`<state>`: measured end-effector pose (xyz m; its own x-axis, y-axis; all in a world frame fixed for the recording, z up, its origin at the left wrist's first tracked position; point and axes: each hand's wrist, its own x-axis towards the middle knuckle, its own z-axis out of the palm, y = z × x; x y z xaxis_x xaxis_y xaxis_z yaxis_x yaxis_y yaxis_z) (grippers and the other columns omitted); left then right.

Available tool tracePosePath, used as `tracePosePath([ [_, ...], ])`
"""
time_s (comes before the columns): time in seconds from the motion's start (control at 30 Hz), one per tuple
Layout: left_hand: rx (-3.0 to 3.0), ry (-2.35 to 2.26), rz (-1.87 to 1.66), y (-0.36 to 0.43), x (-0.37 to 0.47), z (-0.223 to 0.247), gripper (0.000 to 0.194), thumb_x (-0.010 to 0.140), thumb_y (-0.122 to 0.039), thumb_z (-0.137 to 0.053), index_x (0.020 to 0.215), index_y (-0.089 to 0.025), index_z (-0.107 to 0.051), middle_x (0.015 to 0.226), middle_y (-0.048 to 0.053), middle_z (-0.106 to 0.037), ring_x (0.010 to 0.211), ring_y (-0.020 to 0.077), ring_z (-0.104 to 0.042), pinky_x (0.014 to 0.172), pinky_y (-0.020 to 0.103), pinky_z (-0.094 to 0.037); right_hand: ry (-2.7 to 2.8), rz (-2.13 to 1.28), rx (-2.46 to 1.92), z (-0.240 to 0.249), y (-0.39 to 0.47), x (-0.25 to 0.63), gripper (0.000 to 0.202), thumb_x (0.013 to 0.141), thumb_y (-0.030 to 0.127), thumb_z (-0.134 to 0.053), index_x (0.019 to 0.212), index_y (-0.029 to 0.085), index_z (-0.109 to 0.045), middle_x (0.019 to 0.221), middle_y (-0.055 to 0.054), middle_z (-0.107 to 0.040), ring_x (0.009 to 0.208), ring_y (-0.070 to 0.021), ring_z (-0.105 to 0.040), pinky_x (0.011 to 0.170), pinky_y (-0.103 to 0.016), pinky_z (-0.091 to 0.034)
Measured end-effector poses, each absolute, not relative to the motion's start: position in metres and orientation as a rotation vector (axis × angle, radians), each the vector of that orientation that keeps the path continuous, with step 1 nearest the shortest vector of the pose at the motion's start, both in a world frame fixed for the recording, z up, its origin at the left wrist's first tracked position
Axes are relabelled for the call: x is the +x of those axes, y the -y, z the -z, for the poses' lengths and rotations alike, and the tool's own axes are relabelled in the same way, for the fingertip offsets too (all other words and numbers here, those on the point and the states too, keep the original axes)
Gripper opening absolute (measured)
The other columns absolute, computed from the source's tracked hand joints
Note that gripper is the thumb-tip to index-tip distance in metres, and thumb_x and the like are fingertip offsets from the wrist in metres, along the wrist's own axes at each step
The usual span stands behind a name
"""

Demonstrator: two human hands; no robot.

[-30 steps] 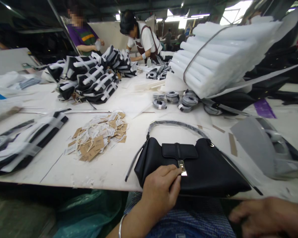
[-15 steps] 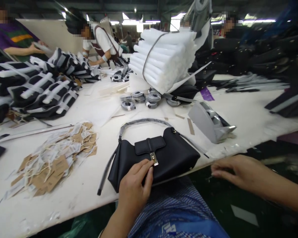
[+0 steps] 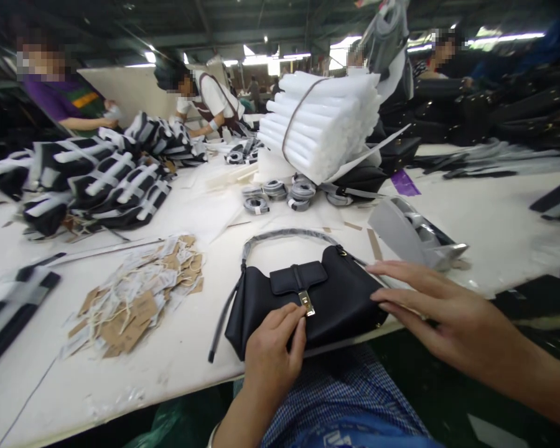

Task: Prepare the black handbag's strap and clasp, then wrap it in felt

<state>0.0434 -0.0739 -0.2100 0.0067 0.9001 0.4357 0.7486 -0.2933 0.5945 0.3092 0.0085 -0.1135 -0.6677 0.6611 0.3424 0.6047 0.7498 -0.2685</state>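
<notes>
A black handbag [image 3: 345,298] lies at the table's front edge, its flap [image 3: 298,278] folded down and its handle [image 3: 287,234] wrapped in clear film and arched towards the back. My left hand [image 3: 275,342] rests on the bag's front, with its thumb and fingertips drawn together at the gold clasp [image 3: 307,303]. At the bag's right end is my right hand [image 3: 441,305], open, its fingers apart and the fingertips at or just over the leather. Nothing shows in the right hand.
Paper tags with strings [image 3: 135,305] are heaped to the left. A tape dispenser [image 3: 413,233] stands behind my right hand. Farther back are strapped white rolls [image 3: 322,124], coiled straps [image 3: 301,191] and piled wrapped bags [image 3: 107,174]. Co-workers [image 3: 210,99] stand across the table.
My right hand has come up from beside the table edge to the bag's right end and its fingers have spread. My left hand stays at the clasp. The whole view has shifted slightly.
</notes>
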Motion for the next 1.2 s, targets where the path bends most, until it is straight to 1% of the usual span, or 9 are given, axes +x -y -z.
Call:
tracePosePath([
  [0.13, 2.054, -1.730, -1.186, 0.074, 0.045, 0.210, 0.030, 0.096, -0.019, -0.052, 0.121, -0.025, -0.067, 0.114, 0.005, -0.073, 0.102, 0.0199, -0.070, 0.087, 0.035, -0.061, 2.658, -0.197, -0.827, 0.125, -0.023, 0.246, 0.013, 0.093, 0.029, -0.060, 0.089, 0.022, -0.069, 0.147, -0.009, -0.053, 0.143, -0.0339, -0.037, 0.117, -0.060, -0.034],
  [0.23, 2.035, -1.716, -1.187, 0.075, 0.047, 0.210, 0.031, 0.096, -0.018, -0.052, 0.123, -0.024, -0.065, 0.115, 0.006, -0.073, 0.102, 0.0208, -0.069, 0.088, 0.037, -0.061, 2.793, -0.258, -0.901, 0.141, -0.033, 0.222, 0.013, 0.088, 0.032, -0.065, 0.086, 0.020, -0.069, 0.148, -0.012, -0.052, 0.145, -0.0378, -0.033, 0.116, -0.066, -0.029],
  [0.37, 2.012, -1.705, -1.175, 0.075, 0.049, 0.211, 0.030, 0.096, -0.019, -0.051, 0.122, -0.024, -0.065, 0.116, 0.006, -0.072, 0.101, 0.0212, -0.068, 0.089, 0.037, -0.061, 2.897, -0.341, -1.002, 0.151, -0.038, 0.214, 0.020, 0.089, 0.037, -0.062, 0.085, 0.020, -0.072, 0.148, -0.013, -0.052, 0.146, -0.0393, -0.031, 0.116, -0.068, -0.024],
  [0.5, 2.016, -1.705, -1.180, 0.074, 0.049, 0.213, 0.029, 0.096, -0.019, -0.050, 0.120, -0.022, -0.064, 0.114, 0.006, -0.072, 0.099, 0.0224, -0.069, 0.087, 0.040, -0.063, 2.915, -0.440, -1.059, 0.153, -0.039, 0.215, 0.020, 0.091, 0.036, -0.061, 0.088, 0.022, -0.073, 0.149, -0.010, -0.052, 0.146, -0.0379, -0.031, 0.117, -0.067, -0.025],
  [0.63, 2.020, -1.708, -1.181, 0.074, 0.049, 0.213, 0.028, 0.096, -0.019, -0.049, 0.120, -0.021, -0.064, 0.115, 0.006, -0.072, 0.099, 0.0229, -0.069, 0.087, 0.040, -0.063, 2.888, -0.537, -1.099, 0.156, -0.042, 0.215, 0.016, 0.091, 0.033, -0.063, 0.082, 0.023, -0.073, 0.150, -0.006, -0.051, 0.145, -0.0349, -0.035, 0.118, -0.064, -0.025],
  [0.8, 2.020, -1.713, -1.162, 0.074, 0.050, 0.216, 0.029, 0.096, -0.019, -0.050, 0.121, -0.022, -0.063, 0.115, 0.006, -0.072, 0.100, 0.0230, -0.068, 0.087, 0.040, -0.063, 2.851, -0.581, -1.085, 0.161, -0.045, 0.215, 0.016, 0.091, 0.027, -0.060, 0.083, 0.022, -0.073, 0.149, -0.008, -0.051, 0.142, -0.0331, -0.038, 0.118, -0.062, -0.028],
  [0.93, 2.016, -1.727, -1.169, 0.073, 0.051, 0.219, 0.029, 0.096, -0.018, -0.050, 0.121, -0.022, -0.063, 0.116, 0.005, -0.072, 0.100, 0.0228, -0.068, 0.087, 0.041, -0.063, 2.801, -0.658, -1.034, 0.169, -0.043, 0.216, 0.017, 0.091, 0.025, -0.056, 0.081, 0.020, -0.069, 0.154, -0.010, -0.043, 0.145, -0.0317, -0.033, 0.119, -0.057, -0.030],
  [1.03, 2.006, -1.717, -1.184, 0.074, 0.051, 0.218, 0.029, 0.096, -0.018, -0.050, 0.121, -0.022, -0.064, 0.116, 0.005, -0.072, 0.100, 0.0223, -0.068, 0.087, 0.040, -0.062, 2.766, -0.677, -0.947, 0.171, -0.039, 0.218, 0.018, 0.093, 0.023, -0.053, 0.083, 0.020, -0.066, 0.158, -0.009, -0.036, 0.148, -0.0305, -0.027, 0.121, -0.056, -0.026],
  [1.2, 1.996, -1.692, -1.177, 0.074, 0.050, 0.215, 0.028, 0.096, -0.018, -0.051, 0.120, -0.023, -0.064, 0.115, 0.004, -0.072, 0.100, 0.0215, -0.068, 0.088, 0.040, -0.062, 2.778, -0.934, -0.797, 0.148, -0.016, 0.228, 0.020, 0.098, 0.030, -0.051, 0.090, 0.022, -0.068, 0.161, -0.006, -0.031, 0.150, -0.0306, -0.025, 0.122, -0.055, -0.025],
])
